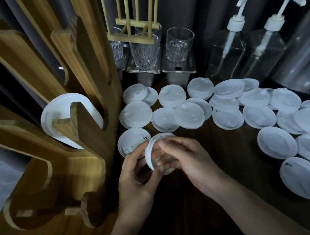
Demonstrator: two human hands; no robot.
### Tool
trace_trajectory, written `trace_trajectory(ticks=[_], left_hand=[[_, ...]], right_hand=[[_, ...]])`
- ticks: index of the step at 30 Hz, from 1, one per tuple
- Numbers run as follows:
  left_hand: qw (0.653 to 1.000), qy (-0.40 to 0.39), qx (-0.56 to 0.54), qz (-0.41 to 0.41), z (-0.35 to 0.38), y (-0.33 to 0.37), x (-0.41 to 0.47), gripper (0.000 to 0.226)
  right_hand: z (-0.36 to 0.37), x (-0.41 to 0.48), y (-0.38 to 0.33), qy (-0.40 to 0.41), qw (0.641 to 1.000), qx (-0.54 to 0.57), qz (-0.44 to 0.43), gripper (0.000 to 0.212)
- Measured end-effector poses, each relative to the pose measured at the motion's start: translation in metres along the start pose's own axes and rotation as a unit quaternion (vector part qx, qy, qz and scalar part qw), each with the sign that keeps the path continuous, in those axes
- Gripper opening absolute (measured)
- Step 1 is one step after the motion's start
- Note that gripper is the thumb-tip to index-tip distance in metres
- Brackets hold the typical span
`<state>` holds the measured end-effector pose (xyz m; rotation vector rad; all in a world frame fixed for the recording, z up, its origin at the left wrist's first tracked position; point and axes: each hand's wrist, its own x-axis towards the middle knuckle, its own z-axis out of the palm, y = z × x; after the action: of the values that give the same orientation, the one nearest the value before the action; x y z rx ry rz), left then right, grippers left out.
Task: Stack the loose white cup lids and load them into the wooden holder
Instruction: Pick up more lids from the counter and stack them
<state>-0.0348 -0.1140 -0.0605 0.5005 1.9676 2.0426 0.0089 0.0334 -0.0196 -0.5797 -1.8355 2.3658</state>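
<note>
Dark wooden table [241, 160]: recorded as the base for everything listed.
Tall slotted wooden holder [91, 139]: stood at the left, with white round plastic lids [54, 108] already lodged in one slot.
Loose white cup lids [189, 115]: spread flat and overlapping from centre to right.
Two clear pump bottles [224, 50]: placed at the rear.
Left hand [135, 180] and right hand [186, 161]: both curled, pinching a tilted white lid [149, 152], possibly more than one, just beside the holder.
</note>
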Motion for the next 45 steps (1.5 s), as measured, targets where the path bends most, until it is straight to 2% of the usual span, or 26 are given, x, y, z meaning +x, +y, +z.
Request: trace_trajectory(ticks=[4, 9, 10, 13, 16, 21, 29, 35, 41, 45], left_hand=[[0.999, 0.024, -0.019, -0.026, -0.001, -0.001, 0.004, 0.046], [0.996, 0.052, -0.031, -0.066, 0.000, 0.000, 0.007, 0.045], [0.996, 0.054, -0.038, -0.067, 0.000, 0.000, 0.007, 0.044], [0.995, 0.046, -0.056, -0.063, -0.001, 0.001, 0.006, 0.042], [0.997, 0.031, -0.052, -0.055, -0.003, 0.002, 0.005, 0.039], [0.997, 0.019, -0.049, -0.061, -0.002, 0.002, 0.006, 0.041], [0.999, -0.019, -0.009, -0.045, 0.000, 0.003, 0.004, 0.052], [0.997, -0.002, -0.059, -0.048, 0.006, 0.013, 0.002, 0.028], [0.997, 0.010, -0.051, -0.063, 0.006, 0.012, 0.005, 0.027], [0.998, -0.012, -0.032, -0.056, 0.003, 0.008, 0.006, 0.031]], right_hand=[[-0.005, -0.004, -0.003, 0.037, 0.996, -0.066, -0.054, 0.020], [-0.021, -0.006, 0.002, 0.181, 0.954, -0.163, -0.173, 0.001], [-0.024, -0.004, 0.007, 0.195, 0.948, -0.187, -0.168, 0.009], [-0.026, 0.001, 0.016, 0.155, 0.958, -0.221, -0.094, 0.031], [-0.020, 0.005, 0.020, 0.098, 0.978, -0.181, -0.045, 0.017], [-0.014, 0.007, 0.018, 0.109, 0.980, -0.144, -0.083, 0.012], [-0.021, 0.005, 0.015, 0.116, 0.979, -0.141, -0.090, 0.014], [-0.024, 0.002, 0.015, 0.120, 0.979, -0.142, -0.086, 0.011], [-0.025, 0.002, 0.014, 0.115, 0.977, -0.154, -0.090, 0.015], [-0.024, 0.002, 0.012, 0.117, 0.977, -0.153, -0.088, 0.018]])
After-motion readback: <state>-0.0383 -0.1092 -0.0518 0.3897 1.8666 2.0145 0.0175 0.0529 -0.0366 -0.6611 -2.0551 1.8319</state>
